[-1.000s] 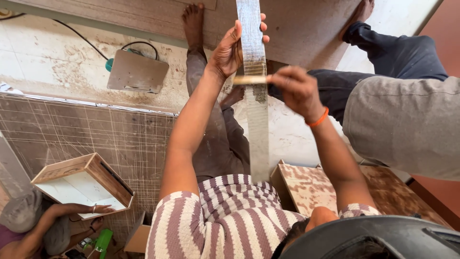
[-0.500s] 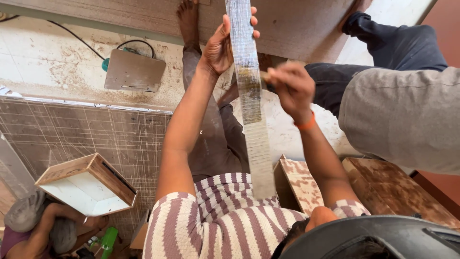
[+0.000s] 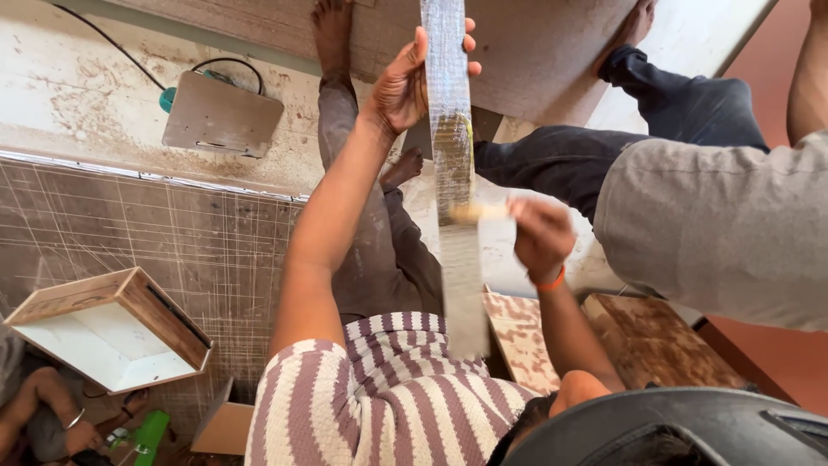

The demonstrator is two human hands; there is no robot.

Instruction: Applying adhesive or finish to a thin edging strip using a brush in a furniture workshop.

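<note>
Down at the lower left edge of the view, another person's hand (image 3: 73,427) rested near a green bottle (image 3: 148,436), just below a shallow wooden box (image 3: 112,332) with a white inside, which lay on a brown tiled floor (image 3: 129,233) scored with pale lines. Above that, on the stained concrete, sat a flat grey metal box (image 3: 222,114) with a dark cable running to it. Further right, the left hand (image 3: 405,82) of the person in the striped shirt (image 3: 379,401) was raised, its fingers (image 3: 470,43) curled around the upper part of a long narrow strip (image 3: 453,173), glossy and silvery at the top and pale lower down; the strip hung straight, its lower end in front of the shirt. Just right of the strip's middle, the right hand (image 3: 539,237), an orange band at its wrist, had its fingers closed on a small pale block (image 3: 479,212) pressed against the strip. Beyond it a second person in dark trousers (image 3: 621,147) and a grey top (image 3: 724,233) stood over patterned boards (image 3: 517,336).
</note>
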